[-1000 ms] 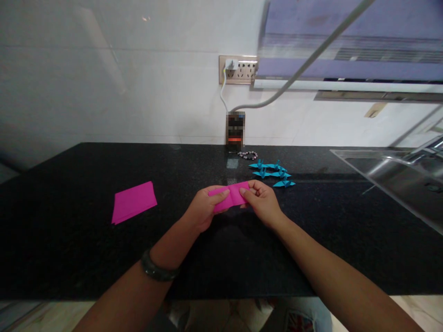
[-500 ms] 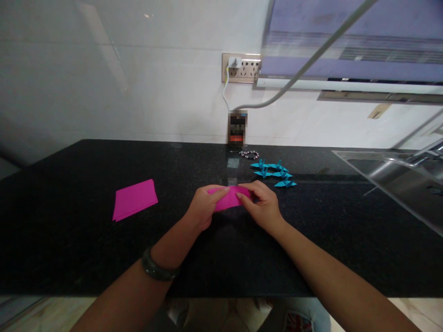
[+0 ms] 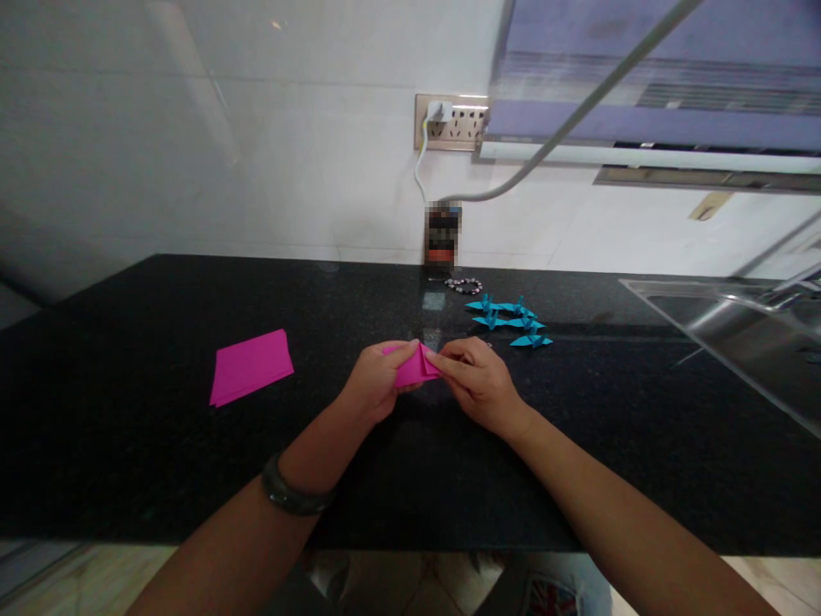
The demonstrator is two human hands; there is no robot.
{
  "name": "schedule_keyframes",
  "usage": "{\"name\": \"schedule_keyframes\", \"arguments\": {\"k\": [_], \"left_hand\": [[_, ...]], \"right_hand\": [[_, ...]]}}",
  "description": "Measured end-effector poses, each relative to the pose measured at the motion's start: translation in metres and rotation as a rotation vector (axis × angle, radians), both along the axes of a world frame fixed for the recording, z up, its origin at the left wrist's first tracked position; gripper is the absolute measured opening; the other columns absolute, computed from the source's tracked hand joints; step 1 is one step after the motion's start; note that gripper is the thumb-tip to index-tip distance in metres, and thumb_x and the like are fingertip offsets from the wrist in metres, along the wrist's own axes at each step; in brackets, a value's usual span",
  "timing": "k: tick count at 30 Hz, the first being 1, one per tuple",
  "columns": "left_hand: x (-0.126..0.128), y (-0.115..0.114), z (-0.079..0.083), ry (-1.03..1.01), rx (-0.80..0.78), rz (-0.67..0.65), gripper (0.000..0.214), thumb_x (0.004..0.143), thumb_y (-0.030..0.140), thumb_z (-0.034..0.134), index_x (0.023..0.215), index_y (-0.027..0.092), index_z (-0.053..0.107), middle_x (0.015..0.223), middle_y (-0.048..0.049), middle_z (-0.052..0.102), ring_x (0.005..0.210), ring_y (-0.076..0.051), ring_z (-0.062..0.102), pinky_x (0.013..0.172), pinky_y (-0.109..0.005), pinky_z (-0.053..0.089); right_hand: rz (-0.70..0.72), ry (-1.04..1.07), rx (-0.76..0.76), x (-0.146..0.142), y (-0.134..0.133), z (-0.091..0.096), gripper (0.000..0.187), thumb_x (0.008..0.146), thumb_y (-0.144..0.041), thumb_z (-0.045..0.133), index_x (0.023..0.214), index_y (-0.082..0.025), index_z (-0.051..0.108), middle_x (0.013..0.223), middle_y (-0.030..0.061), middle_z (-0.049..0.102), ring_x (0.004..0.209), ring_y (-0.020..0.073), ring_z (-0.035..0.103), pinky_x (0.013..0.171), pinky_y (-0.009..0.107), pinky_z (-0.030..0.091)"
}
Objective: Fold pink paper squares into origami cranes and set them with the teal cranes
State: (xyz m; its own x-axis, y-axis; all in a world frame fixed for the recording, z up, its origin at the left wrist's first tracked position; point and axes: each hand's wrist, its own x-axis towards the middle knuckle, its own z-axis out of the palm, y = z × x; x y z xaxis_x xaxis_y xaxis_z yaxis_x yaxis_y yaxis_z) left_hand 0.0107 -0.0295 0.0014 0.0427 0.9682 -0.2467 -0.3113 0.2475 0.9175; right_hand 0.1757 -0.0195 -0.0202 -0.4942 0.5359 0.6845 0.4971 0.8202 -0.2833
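Both my hands meet over the middle of a black stone counter (image 3: 160,479), folding a small piece of pink paper (image 3: 412,368). My left hand (image 3: 375,385) pinches the paper's left part between thumb and fingers. My right hand (image 3: 478,383) pinches its right end, folded in toward the left hand. The paper sits just above the counter. A dark band is on my left wrist.
A stack of pink paper sheets (image 3: 250,366) lies to the left. Several teal paper cranes (image 3: 510,321) and a bead bracelet (image 3: 463,285) lie behind my hands. A metal sink (image 3: 737,325) is at the right. A wall socket (image 3: 452,124) with a charger cable hangs above.
My right hand has moved left, folding the right end of the pink strip over toward my left hand, so the paper now looks about half as long.
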Motion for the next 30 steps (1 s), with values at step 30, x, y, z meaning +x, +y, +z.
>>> {"name": "schedule_keyframes", "arguments": {"k": [30], "left_hand": [[-0.0047, 0.0039, 0.0000, -0.013, -0.032, 0.011, 0.018, 0.067, 0.026, 0.063, 0.074, 0.010, 0.060, 0.059, -0.0010, 0.054, 0.048, -0.008, 0.050, 0.041, -0.020, 0.044]], "right_hand": [[0.043, -0.217, -0.010, 0.0027, 0.0015, 0.0080, 0.038, 0.081, -0.027, 0.048, 0.118, -0.021, 0.051, 0.093, 0.0079, 0.057, 0.084, 0.0177, 0.051, 0.072, 0.032, 0.044]]}}
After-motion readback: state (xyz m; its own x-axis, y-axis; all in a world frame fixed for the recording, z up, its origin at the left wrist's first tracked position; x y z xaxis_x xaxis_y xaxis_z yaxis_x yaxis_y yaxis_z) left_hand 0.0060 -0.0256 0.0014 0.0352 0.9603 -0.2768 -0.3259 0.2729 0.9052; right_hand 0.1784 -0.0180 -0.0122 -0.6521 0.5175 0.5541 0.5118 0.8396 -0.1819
